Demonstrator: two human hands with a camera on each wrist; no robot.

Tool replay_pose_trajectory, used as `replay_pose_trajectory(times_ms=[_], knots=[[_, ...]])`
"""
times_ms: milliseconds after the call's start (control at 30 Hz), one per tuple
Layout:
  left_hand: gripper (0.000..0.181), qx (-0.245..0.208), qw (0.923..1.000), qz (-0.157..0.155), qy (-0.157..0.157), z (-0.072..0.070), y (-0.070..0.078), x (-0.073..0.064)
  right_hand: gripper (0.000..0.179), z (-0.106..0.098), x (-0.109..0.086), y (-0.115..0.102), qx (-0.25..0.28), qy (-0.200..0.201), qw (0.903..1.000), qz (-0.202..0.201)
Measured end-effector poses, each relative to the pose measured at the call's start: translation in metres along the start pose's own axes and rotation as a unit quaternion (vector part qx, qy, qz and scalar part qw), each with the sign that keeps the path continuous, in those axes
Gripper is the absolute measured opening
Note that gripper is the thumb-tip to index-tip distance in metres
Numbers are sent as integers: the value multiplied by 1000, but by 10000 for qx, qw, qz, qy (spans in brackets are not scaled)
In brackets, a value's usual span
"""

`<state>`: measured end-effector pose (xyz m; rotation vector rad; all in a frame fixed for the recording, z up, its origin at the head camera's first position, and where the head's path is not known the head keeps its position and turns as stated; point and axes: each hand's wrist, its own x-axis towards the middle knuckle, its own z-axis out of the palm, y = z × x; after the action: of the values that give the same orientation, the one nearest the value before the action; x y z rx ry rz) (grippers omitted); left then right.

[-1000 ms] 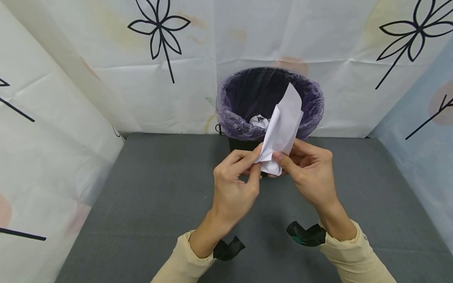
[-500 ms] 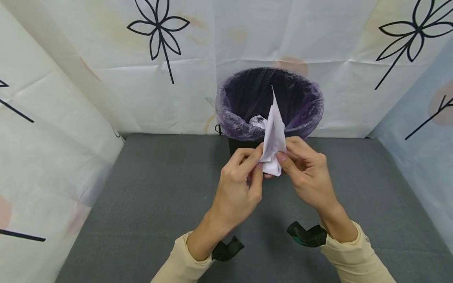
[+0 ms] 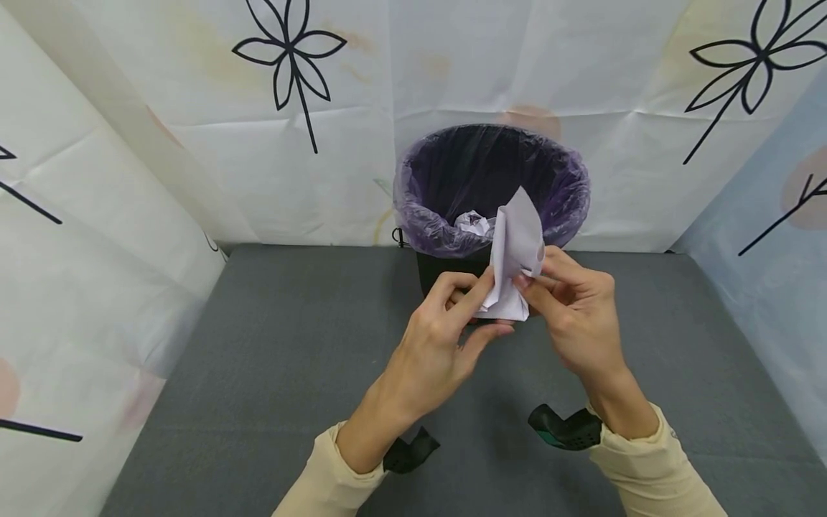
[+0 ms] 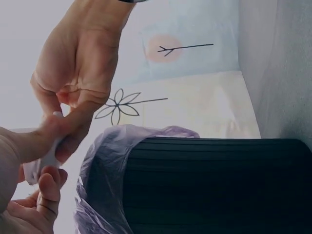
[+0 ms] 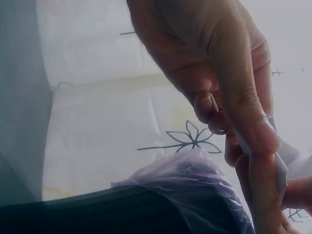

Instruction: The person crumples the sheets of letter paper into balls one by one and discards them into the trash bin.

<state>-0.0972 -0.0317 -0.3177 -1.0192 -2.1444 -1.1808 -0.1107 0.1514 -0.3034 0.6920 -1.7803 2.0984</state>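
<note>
A folded, creased sheet of white paper (image 3: 517, 244) stands upright between both hands, its pointed top in front of the bin opening. My left hand (image 3: 436, 345) holds the lower left edge, fingers behind and on the side, thumb stretched along the bottom. On the other side my right hand (image 3: 575, 309) pinches the paper between thumb and index finger. In the left wrist view only a narrow strip of the paper (image 4: 48, 158) shows among the fingers. The fingertips behind the sheet are mostly hidden in the head view.
Just beyond the hands is a black trash bin (image 3: 446, 269) lined with a purple plastic bag (image 3: 426, 226). Crumpled white paper (image 3: 473, 222) lies inside it. A grey tabletop (image 3: 310, 345) spreads below, with patterned cloth walls (image 3: 194, 158) behind and at the sides.
The paper has turned, narrowing and then widening to view, and its top stands lower. The left thumb has slid under the bottom edge. The right hand has shifted slightly right.
</note>
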Motion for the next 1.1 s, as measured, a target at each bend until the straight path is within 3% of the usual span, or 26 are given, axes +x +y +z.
replay_pose_trajectory(times_ms=[233,800,1100], knots=[[64,-103,9995,229,196,1,-4,0,31,-2,-1,0,426,-80,9990,138],[57,-288,9986,300,328,-6,-10,1,30,-4,0,-2,-155,-37,9999,23],[51,-784,9950,505,353,-9,-16,1,22,-12,-1,1,-127,-425,9988,-185]])
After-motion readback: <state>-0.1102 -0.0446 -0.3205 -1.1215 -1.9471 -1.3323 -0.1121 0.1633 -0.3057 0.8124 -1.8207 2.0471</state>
